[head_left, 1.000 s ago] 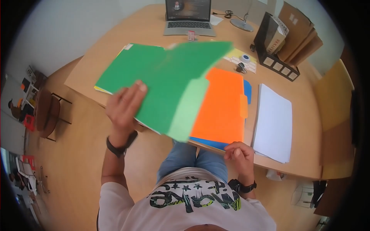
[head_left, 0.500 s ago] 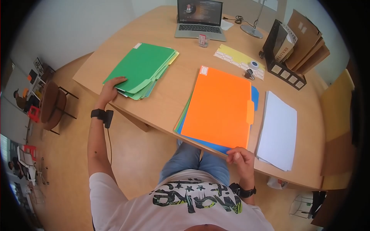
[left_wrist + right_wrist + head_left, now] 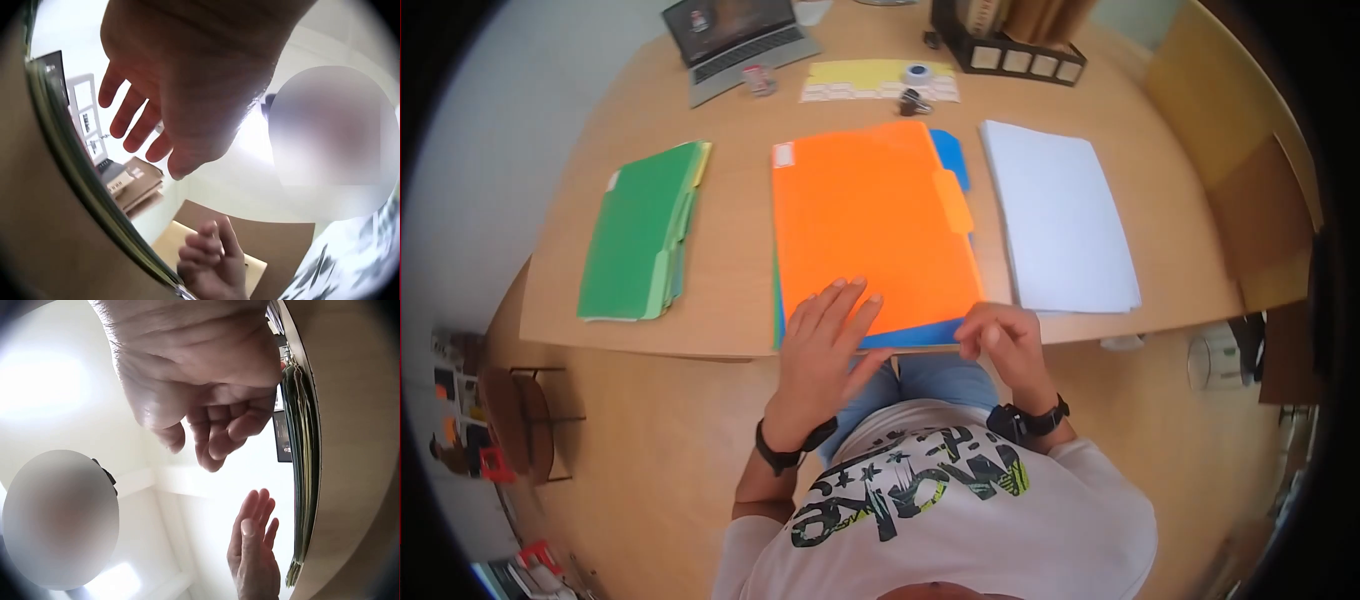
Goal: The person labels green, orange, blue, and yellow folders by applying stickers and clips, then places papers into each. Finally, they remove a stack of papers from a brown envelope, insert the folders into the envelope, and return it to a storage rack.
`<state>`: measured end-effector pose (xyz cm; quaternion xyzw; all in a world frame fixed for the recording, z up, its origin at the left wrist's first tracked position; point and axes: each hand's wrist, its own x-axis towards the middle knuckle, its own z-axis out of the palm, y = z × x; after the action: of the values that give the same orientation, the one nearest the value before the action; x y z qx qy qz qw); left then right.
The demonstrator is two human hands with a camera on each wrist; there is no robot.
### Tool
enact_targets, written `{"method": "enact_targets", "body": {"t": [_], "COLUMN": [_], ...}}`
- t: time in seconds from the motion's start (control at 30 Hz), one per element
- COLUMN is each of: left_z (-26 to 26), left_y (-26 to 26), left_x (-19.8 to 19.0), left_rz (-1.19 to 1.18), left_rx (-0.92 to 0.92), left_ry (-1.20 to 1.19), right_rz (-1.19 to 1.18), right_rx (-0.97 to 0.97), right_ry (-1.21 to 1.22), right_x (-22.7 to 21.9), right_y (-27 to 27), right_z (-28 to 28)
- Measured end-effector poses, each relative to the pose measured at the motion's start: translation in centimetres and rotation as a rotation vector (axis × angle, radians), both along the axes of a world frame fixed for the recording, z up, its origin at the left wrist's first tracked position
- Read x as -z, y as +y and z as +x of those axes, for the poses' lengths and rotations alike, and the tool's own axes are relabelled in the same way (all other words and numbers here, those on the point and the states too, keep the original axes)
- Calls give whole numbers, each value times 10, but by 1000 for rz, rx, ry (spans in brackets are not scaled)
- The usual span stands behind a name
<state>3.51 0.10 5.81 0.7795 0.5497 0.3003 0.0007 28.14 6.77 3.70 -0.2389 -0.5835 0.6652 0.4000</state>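
Observation:
An orange file folder point(image 3: 865, 215) with a side tab tops a pile at the desk's front edge. A blue folder point(image 3: 950, 158) and a green edge show from beneath it. My left hand point(image 3: 830, 340) is over the orange folder's lower edge, fingers spread and holding nothing. Near the pile's lower right corner is my right hand point(image 3: 1007, 345), its fingers loosely curled around nothing. Its palm and bent fingers fill the top of the right wrist view. A stack of green folders point(image 3: 640, 235) lies on the left of the desk.
White paper point(image 3: 1060, 220) is stacked to the right of the orange folder. Behind the pile are a yellow label sheet point(image 3: 850, 77), a roll of tape point(image 3: 917, 73) and a black clip point(image 3: 912, 103). A laptop point(image 3: 745, 50) and a black file holder point(image 3: 1015, 58) stand farther back.
My left hand carried a green folder left onto the green stack and let go, then came back right over the orange folder. My right hand stayed near the pile's corner. The view turned.

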Motion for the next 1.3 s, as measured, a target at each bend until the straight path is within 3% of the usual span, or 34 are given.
{"method": "enact_targets", "body": {"t": [0.17,0.3,0.4,0.63,0.83,0.93,1.03,1.13,1.23,1.3], "left_z": [29,21,21,14,5,1,4,-4,-26,-29], "left_y": [15,12,10,9,16,17,12,11,8,6], "left_x": [24,29,29,12,34,31,11,15,37,45], "left_rz": [-41,-55,-49,-128,25,50,20,104,62,39], "left_rx": [-96,-109,-105,-33,-60,44,-79,-373,-426,-451], "left_ry": [10,4,-8,-16,-81,-100,-10,20,-111,-438], "right_rz": [120,220,342,380,388,415,566,567,565,621], "right_rx": [444,560,558,565,532,542,571,567,549,543], "right_ry": [-102,-126,-231,-314,-450,-526,-571,-569,-575,-587], "right_x": [11,32,28,29,19,18,28,28,26,24], "right_y": [-1,1,4,10,7,4,8,8,7,7], "right_z": [7,6,3,-3,-6,-10,-11,-13,-11,-9]}}
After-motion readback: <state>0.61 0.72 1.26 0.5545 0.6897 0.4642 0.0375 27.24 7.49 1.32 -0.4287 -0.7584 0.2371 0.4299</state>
